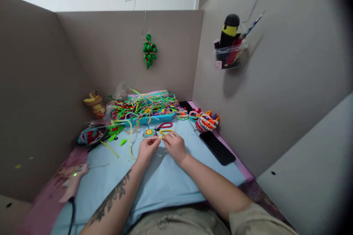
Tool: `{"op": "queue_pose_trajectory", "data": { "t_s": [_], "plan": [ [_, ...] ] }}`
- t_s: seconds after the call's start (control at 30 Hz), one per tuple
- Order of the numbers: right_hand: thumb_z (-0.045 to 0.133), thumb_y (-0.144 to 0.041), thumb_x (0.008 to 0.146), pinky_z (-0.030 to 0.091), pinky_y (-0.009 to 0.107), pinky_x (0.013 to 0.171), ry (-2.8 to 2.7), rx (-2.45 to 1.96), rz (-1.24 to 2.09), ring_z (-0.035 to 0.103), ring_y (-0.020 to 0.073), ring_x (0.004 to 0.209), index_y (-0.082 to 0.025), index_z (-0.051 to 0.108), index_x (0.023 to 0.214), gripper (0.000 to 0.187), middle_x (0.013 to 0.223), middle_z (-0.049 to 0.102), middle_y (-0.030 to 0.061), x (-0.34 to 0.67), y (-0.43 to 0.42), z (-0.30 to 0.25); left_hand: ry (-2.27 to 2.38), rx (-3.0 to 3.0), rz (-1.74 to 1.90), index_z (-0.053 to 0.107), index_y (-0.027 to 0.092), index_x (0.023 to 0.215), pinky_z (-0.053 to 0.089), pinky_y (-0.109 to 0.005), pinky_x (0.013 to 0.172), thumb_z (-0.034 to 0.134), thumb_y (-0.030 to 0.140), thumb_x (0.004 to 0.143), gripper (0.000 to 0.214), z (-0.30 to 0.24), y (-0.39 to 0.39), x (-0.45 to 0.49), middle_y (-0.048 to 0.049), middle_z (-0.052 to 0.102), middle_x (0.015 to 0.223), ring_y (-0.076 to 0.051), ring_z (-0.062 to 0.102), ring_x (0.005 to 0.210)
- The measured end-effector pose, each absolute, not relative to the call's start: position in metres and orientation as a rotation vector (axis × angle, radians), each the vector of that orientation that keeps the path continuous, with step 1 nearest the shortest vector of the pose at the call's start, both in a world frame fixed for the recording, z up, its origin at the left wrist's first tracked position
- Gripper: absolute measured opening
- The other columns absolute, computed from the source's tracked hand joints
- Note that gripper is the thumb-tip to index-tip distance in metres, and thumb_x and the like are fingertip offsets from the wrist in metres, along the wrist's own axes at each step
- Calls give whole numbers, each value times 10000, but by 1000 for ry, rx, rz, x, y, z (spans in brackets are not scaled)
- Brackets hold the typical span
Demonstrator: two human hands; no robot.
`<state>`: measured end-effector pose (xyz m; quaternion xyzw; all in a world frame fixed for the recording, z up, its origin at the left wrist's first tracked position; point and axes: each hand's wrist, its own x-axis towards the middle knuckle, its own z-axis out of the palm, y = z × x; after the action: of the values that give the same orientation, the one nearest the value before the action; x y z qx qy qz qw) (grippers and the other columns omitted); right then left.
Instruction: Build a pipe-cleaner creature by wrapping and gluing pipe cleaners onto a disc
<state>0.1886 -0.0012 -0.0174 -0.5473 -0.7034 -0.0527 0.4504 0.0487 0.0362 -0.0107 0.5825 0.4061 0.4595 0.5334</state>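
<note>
My left hand (147, 149) and my right hand (174, 146) meet over a light blue mat (165, 180), fingers pinched together on a thin yellow pipe cleaner (164, 132). Just beyond the fingertips lies a small round coiled piece (149, 132) in blue, yellow and red. A red loop (164, 125) lies beside it. A loose yellow pipe cleaner (130, 137) trails to the left of my left hand.
A blue tray (150, 118) heaped with coloured pipe cleaners stands at the back. Finished coiled pieces (205, 121) sit at right, a black phone (217, 147) beside them. A glue gun (73, 181) lies at left near a dark bowl (91, 135). Grey partition walls surround the desk.
</note>
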Motion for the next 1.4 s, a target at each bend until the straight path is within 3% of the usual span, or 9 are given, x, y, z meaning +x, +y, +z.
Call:
{"op": "queue_pose_trajectory", "data": {
  "t_s": [0.1, 0.2, 0.33, 0.5, 0.83, 0.93, 1.13, 1.27, 1.4],
  "plan": [
    [471, -209, 874, 398, 317, 733, -1759, -1343, -124, 523, 203, 804, -205, 636, 776, 191, 773, 598, 74, 185, -2, -18, 1002, 1397, 1140, 662, 123, 748, 368, -209, 495, 675, 396, 660, 287, -13, 38, 49, 19, 564, 542, -99, 478, 512],
    [509, -185, 834, 416, 318, 767, -1731, -1297, -46, 536, 200, 847, -196, 618, 879, 118, 845, 607, 73, 183, -4, -16, 963, 1427, 1184, 649, 134, 756, 404, -217, 545, 668, 374, 668, 256, -16, 41, 47, -11, 627, 674, -114, 528, 587],
    [549, -214, 792, 438, 321, 782, -1670, -1264, 73, 543, 197, 873, -172, 568, 1058, 270, 943, 602, 81, 184, -6, -14, 901, 1490, 1216, 637, 154, 784, 454, -256, 654, 658, 342, 671, 221, -19, 44, 44, -35, 653, 779, -160, 586, 727],
    [506, -231, 826, 438, 303, 755, -1650, -1217, 198, 548, 183, 830, -191, 620, 884, 134, 845, 611, 60, 185, -4, -14, 901, 1557, 1194, 642, 155, 791, 461, -274, 678, 631, 332, 693, 203, -19, 44, 42, -36, 643, 759, -176, 593, 753],
    [572, -292, 745, 407, 221, 526, -1361, -1110, 800, 503, 114, 555, -167, 597, 671, 148, 589, 571, -16, 188, 9, -19, 919, 1606, 1146, 646, 158, 796, 453, -267, 646, 628, 316, 687, 193, -16, 42, 41, -29, 639, 738, -168, 581, 709],
    [591, -300, 740, 412, 223, 541, -1374, -1121, 791, 506, 114, 569, -162, 600, 668, 156, 601, 574, -15, 188, 8, -19, 934, 1592, 1143, 646, 154, 786, 456, -274, 663, 633, 326, 676, 204, -14, 41, 42, -33, 648, 741, -172, 586, 713],
    [547, -258, 795, 417, 249, 638, -1520, -1229, 463, 529, 143, 686, -176, 625, 725, 133, 706, 589, 15, 182, 2, -17, 930, 1553, 1149, 655, 151, 780, 462, -289, 715, 655, 340, 665, 221, -14, 42, 41, -42, 666, 779, -179, 599, 740],
    [518, -268, 825, 426, 250, 661, -1534, -1189, 532, 554, 152, 733, -176, 645, 835, 157, 784, 627, 34, 181, 2, -17, 933, 1636, 1182, 670, 151, 800, 457, -291, 741, 653, 342, 686, 223, -13, 42, 40, -52, 662, 823, -185, 600, 795],
    [506, -293, 831, 419, 249, 644, -1514, -1179, 581, 548, 150, 696, -180, 647, 781, 188, 719, 619, 19, 183, 4, -20, 951, 1640, 1188, 663, 149, 855, 461, -286, 700, 671, 332, 666, 262, -12, 43, 39, -57, 658, 851, -171, 595, 754]
  ]
}}
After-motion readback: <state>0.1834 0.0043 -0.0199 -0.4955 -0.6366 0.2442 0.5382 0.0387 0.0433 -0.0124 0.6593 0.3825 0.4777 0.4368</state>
